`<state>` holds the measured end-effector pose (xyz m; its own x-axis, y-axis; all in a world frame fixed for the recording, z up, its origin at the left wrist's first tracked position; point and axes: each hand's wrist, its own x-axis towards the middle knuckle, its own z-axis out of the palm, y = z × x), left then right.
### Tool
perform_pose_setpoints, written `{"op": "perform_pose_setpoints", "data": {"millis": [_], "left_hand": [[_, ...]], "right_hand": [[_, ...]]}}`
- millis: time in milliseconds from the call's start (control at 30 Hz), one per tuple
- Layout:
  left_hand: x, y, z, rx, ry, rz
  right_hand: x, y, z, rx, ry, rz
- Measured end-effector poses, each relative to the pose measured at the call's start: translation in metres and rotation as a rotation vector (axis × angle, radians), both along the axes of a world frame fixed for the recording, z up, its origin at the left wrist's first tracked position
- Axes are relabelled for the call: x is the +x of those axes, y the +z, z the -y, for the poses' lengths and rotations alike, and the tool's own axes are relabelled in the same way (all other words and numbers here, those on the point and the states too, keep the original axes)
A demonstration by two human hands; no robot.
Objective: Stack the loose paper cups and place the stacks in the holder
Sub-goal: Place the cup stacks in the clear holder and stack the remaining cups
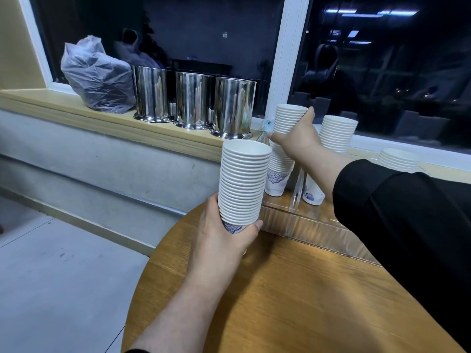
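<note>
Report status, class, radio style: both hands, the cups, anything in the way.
Left hand grips a tall cup stack above the table. Right hand holds the first stack in the clear holder. Nothing blocks.

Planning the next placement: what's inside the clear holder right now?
The clear holder holds three cup stacks: one gripped by the right hand, a middle stack, and a short stack. The sleeve covers their lower parts and any free slots.
</note>
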<state>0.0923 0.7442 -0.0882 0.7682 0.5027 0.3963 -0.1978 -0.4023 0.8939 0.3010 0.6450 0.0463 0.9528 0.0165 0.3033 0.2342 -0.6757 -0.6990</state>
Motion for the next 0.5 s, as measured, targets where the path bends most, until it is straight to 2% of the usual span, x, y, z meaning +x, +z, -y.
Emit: {"op": "perform_pose_setpoints", "data": {"millis": [100,167,233,300,333,400,433,500], "left_hand": [[-0.001,0.001,0.000,0.001,-0.007,0.001],[-0.001,0.001,-0.001,-0.002,-0.010,0.001],[-0.001,0.000,-0.001,-0.010,-0.015,0.001],[-0.002,0.000,-0.001,-0.021,-0.018,0.004],[-0.002,0.001,-0.001,-0.023,-0.017,0.007],[-0.002,0.002,0.000,-0.019,-0.017,0.019],[-0.003,0.003,0.001,-0.015,-0.019,0.024],[-0.003,0.005,0.002,-0.010,-0.028,0.029]], "right_hand": [[-0.010,0.006,0.004,-0.053,-0.010,0.002],[-0.024,0.011,0.007,-0.040,-0.011,0.088],[-0.047,0.012,0.011,0.093,0.035,0.247],[-0.079,0.005,0.014,0.275,0.213,0.300],[-0.098,-0.002,0.018,0.327,0.331,0.252],[-0.136,-0.021,0.023,0.284,0.525,0.070],[-0.152,-0.030,0.024,0.236,0.588,-0.008],[-0.168,-0.045,0.024,0.206,0.616,-0.046]]}}
